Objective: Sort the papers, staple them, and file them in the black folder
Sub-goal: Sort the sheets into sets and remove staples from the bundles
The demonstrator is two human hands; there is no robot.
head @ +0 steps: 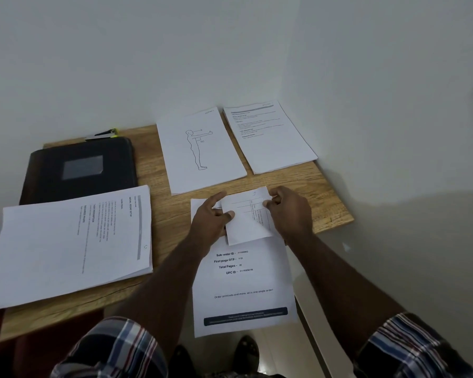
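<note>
Order sheet: a white printed order sheet [243, 285] overhung the table's [164, 214] near edge.
Hands: left hand [212, 218] and right hand [290, 211] fingers pinched a small folded white slip [247, 219], probably to sort it.
Folder: the black folder [79, 170] lay closed, far left.

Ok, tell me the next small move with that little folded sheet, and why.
Probably lay the small folded white sheet flat on the order printout and unfold it. The left hand and right hand pinch its edges, its table print is half hidden, and sorting needs it read.
</note>
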